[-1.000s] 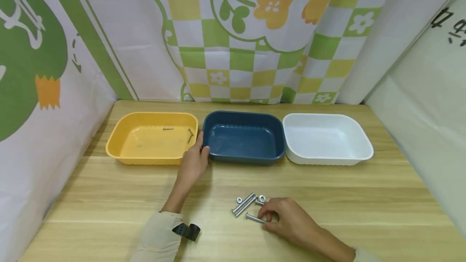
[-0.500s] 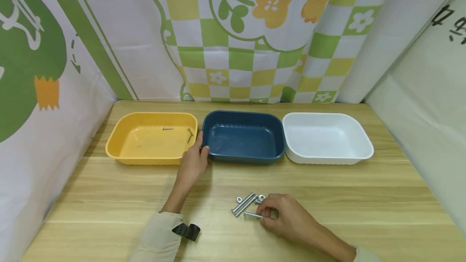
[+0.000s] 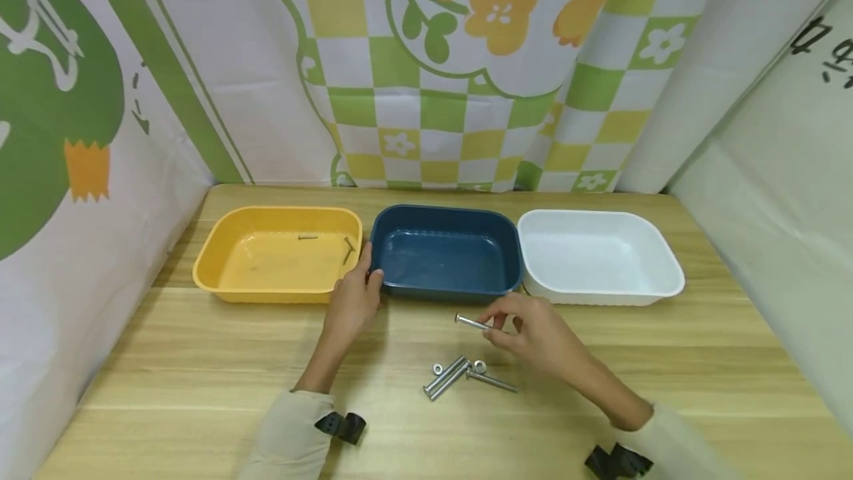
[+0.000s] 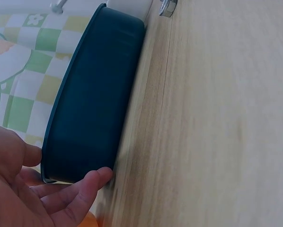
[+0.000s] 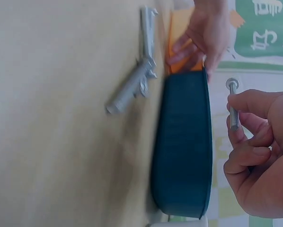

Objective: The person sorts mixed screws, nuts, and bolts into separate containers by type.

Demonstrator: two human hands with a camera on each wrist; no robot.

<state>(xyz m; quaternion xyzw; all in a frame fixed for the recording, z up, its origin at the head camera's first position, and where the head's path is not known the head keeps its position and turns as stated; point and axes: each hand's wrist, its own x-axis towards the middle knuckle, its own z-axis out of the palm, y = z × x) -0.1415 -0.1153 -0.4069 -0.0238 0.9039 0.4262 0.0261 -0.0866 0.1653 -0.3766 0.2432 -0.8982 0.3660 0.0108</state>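
Observation:
In the head view, my right hand point(image 3: 536, 332) pinches a silver bolt point(image 3: 472, 322) between thumb and fingers, in front of the dark blue tray point(image 3: 446, 293). The right wrist view shows the bolt's round head point(image 5: 232, 82) sticking out past the fingertips. My left hand point(image 3: 356, 298) rests at the blue tray's left front corner, its index finger stretched between that tray and the yellow tray point(image 3: 266, 295). Thumb and fingers touch the blue tray's end in the left wrist view. On the table lie several more bolts point(image 3: 492, 381) and two nuts point(image 3: 437, 369).
A white tray point(image 3: 600, 296) stands at the right end of the row, close beside the blue one. A few small screws point(image 3: 307, 237) lie inside the yellow tray. Patterned cloth point(image 3: 440, 110) hangs behind the wooden table point(image 3: 200, 384), with pale sheets at both sides.
My right hand has lifted the bolt off the table and carried it away from me towards the blue tray, uncovering another bolt. The left hand has stayed in place.

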